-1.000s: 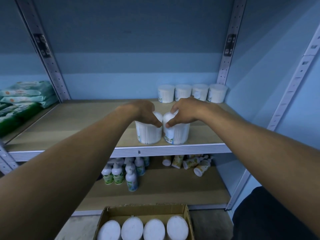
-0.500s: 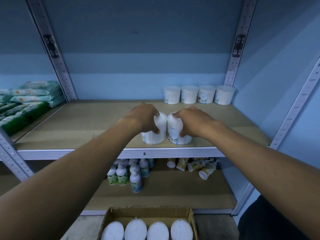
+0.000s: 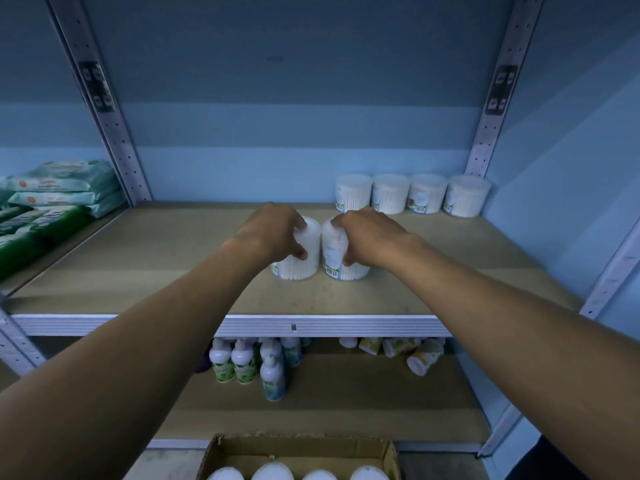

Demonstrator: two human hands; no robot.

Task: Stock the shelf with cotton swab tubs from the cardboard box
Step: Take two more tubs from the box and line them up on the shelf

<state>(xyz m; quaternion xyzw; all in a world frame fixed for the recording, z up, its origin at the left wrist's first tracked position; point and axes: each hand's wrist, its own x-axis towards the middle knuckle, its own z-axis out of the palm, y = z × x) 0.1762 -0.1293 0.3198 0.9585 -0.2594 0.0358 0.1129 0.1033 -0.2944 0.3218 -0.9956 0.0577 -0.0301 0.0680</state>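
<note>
Two white cotton swab tubs stand side by side on the wooden shelf (image 3: 173, 271). My left hand (image 3: 273, 233) grips the left tub (image 3: 304, 265) from above and the side. My right hand (image 3: 367, 237) grips the right tub (image 3: 343, 268) the same way. Both tubs rest on the board, about midway between its front edge and the back wall. Several more tubs (image 3: 412, 194) stand in a row at the back right of the same shelf. The cardboard box (image 3: 298, 452) sits on the floor below, with several white tub lids (image 3: 273, 472) showing in it.
Packs of wipes (image 3: 59, 188) are stacked on the neighbouring shelf at left. On the lower shelf stand several green-labelled bottles (image 3: 242, 362), with toppled small bottles (image 3: 412, 351) to their right. Perforated metal uprights (image 3: 104, 109) frame the bay. A blue wall closes in the right side.
Both hands have pushed the two tubs further back on the shelf, away from its front edge. The view has shifted slightly closer and to the right.
</note>
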